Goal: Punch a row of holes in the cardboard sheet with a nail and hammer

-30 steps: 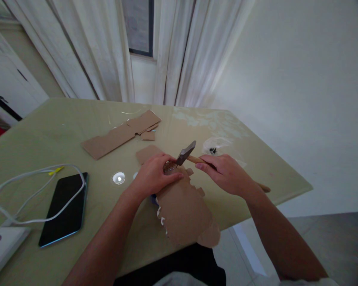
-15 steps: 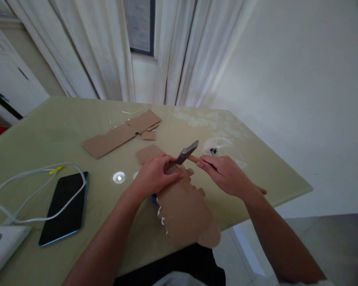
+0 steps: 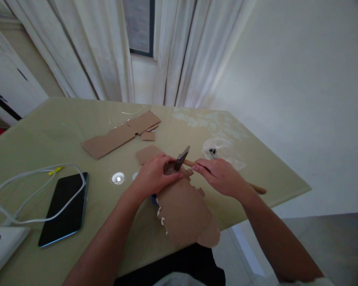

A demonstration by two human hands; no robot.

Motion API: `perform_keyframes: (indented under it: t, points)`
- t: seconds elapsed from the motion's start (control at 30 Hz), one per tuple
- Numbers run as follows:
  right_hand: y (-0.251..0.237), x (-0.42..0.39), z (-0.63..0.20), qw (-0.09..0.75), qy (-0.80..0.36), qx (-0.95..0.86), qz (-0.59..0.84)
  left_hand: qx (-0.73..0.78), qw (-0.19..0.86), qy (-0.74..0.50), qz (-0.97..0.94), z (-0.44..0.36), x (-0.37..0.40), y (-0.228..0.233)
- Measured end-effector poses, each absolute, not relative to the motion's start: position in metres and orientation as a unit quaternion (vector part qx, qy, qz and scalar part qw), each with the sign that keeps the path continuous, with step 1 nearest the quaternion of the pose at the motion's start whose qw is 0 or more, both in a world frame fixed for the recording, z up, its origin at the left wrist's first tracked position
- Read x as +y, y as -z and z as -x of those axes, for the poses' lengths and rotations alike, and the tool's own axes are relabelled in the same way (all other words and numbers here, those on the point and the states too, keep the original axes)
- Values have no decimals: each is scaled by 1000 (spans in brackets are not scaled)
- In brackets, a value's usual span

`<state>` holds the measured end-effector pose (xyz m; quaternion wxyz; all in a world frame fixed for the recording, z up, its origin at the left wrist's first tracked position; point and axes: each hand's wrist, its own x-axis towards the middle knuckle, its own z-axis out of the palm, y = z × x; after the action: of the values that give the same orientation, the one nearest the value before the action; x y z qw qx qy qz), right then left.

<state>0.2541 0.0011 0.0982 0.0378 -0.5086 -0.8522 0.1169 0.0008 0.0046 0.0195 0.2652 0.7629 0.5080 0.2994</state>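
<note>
My right hand is wrapped round the wooden handle of a hammer. The dark metal head sits at the top end of a cut cardboard piece, close to my left fingers. My left hand grips that end, thumb flat on the cardboard and fingers curled over the far side. Between thumb and fingers shows a dark speckled round patch; what it is, I cannot make out. White tufts line the cardboard's left edge, and small tabs stick out on its right. Something blue underneath is mostly hidden.
Cardboard strips lie at the back of the glass-topped table. A clear plastic bag with small black pieces is beyond my right hand. On the left are a black phone, a white cable and a white device.
The hammer head has come down and slightly left onto the end of the cardboard, my right hand moving with it. My left hand and the cardboard have stayed in place.
</note>
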Motion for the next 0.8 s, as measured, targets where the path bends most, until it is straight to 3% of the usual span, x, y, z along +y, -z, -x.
perform_keyframes:
  t: [0.8]
  points:
    - [-96, 3, -246, 40, -103, -867, 487, 515, 241, -290, -770, -1, 6, -19]
